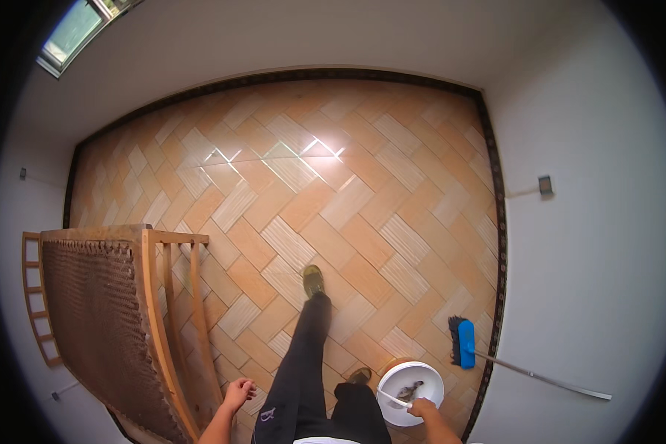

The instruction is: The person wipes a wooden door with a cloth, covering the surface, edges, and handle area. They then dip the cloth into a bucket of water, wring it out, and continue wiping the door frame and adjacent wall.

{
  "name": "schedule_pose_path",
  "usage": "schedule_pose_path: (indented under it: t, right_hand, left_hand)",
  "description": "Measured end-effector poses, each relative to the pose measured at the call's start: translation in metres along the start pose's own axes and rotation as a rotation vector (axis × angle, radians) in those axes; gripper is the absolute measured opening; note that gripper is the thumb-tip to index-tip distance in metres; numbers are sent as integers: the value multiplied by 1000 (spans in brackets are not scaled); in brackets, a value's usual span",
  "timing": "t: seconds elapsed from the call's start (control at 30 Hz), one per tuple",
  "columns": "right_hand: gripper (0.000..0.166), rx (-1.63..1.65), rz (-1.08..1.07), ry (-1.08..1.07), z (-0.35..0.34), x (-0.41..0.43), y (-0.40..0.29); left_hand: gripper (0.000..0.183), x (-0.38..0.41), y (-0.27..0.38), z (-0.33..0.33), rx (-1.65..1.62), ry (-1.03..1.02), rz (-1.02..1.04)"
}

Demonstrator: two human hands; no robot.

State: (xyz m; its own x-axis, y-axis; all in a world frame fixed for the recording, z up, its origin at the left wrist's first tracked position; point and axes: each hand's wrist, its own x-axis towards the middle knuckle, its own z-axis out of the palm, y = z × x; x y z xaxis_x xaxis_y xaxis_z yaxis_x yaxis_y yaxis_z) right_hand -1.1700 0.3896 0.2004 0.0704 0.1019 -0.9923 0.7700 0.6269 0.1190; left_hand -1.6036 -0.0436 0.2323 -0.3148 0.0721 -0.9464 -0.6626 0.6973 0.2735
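My right hand (pixel 423 408) grips the white bail handle (pixel 394 398) of a white plastic bucket (pixel 437 383). Inside the bucket, toward its bottom, lies a greyish-brown clump (pixel 408 392); whether it is cloth or debris I cannot tell. My left hand (pixel 240 394) hangs beside my left leg with its fingers loosely curled and slightly apart, and nothing shows in it. It is nearest to a wooden bed frame (pixel 166 316) with a brown woven base (pixel 94 299). My left foot is placed ahead of my right on the tiled floor (pixel 311 233).
To the right of the bucket is a broom with a blue head (pixel 467 344), its metal handle (pixel 533 374) leaning on the white wall (pixel 577 266). A dark skirting strip (pixel 494 161) edges the floor. A wall socket box (pixel 546 187) sits on the right wall. At upper left is a window (pixel 75 33).
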Motion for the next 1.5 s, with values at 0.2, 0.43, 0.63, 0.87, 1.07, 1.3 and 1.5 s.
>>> schedule_pose_path:
  t: [0.2,0.43,0.63,0.87,1.07,1.3,1.5]
  right_hand:
    - [49,76,-2,177,-158,-39,-99]
    - [33,139,-237,491,-374,-64,-253]
    - [27,-115,-448,688,-544,-42,-379]
    - [26,-314,-582,752,-682,-22,-500]
    - [27,-457,-635,642,-744,13,-552]
    - [32,-604,-721,477,-727,26,-529]
    - [30,-198,-813,396,-764,75,-545]
  left_hand:
    - [22,14,106,-60,-231,21,-79]
    - [22,33,154,-96,-245,99,-49]
    - [24,5,192,-74,-370,137,-16]
    - [20,-15,199,-17,-517,331,-98]
    - [22,43,277,61,-516,301,-182]
    - [27,116,508,108,-640,194,144]
    - [29,159,583,101,-555,143,292]
